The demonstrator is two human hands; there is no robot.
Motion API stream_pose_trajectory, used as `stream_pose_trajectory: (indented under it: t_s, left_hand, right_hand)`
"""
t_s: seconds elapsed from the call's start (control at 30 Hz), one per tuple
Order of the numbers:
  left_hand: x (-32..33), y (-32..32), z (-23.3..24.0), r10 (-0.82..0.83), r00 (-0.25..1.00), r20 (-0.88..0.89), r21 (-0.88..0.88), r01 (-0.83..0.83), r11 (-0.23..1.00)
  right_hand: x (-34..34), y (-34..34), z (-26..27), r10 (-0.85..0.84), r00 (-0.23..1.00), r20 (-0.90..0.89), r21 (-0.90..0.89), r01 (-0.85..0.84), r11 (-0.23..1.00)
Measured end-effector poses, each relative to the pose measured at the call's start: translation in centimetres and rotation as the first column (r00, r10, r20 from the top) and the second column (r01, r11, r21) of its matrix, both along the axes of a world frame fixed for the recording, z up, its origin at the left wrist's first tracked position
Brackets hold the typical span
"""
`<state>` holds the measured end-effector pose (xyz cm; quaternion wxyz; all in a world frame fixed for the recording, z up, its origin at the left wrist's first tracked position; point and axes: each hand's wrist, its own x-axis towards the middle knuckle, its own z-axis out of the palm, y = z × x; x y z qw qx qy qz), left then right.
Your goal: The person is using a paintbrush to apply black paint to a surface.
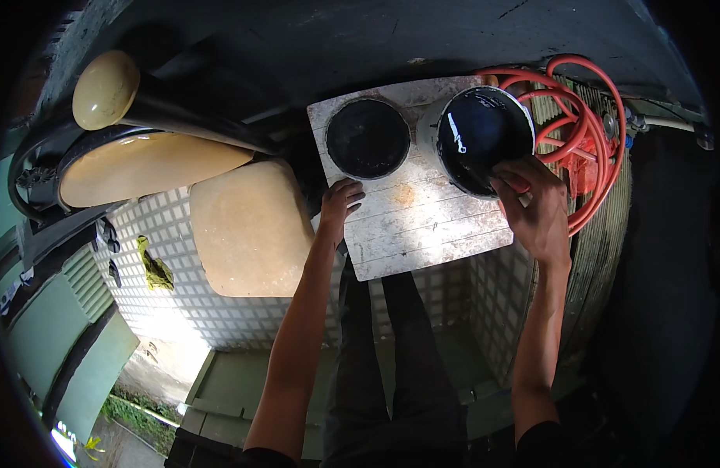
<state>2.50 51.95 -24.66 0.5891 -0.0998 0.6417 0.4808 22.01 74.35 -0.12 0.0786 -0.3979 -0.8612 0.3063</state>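
Note:
A pale bucket with a dark inside (482,128) stands at the right of a worn, stained board (418,228). At the bucket's near right rim, my right hand (532,202) grips a red handle (516,181); the tool's other end is hidden in the dark bucket. White glints show on the glossy surface inside. Left of the bucket, a round black shallow container (368,138) rests on the board. My left hand (341,202) lies at the board's left edge, its fingertips on the board just below the round container, holding no object.
Coiled red hose (611,158) lies on ribbed wooden planks (591,257) at right. A tan seat (248,234) and a chair with a rounded cream end (106,90) stand left. A yellow-green cloth (155,266) and dark footwear (109,234) lie on the tiled floor.

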Motion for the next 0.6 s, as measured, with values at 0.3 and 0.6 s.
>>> stream_pose_trajectory:
  t_s: [0.3, 0.6]
  left_hand:
    - [0.0, -0.3, -0.5, 0.020, 1.000, -0.015, 0.014, -0.020, 1.000]
    - [-0.4, -0.5, -1.0, 0.020, 1.000, -0.005, 0.024, -0.020, 1.000]
  right_hand:
    - [-0.9, 0.4, -1.9, 0.097, 0.995, 0.033, -0.037, -0.096, 0.995]
    - [2.2, -1.2, 1.3, -0.199, 0.975, -0.102, -0.070, 0.192, 0.979]
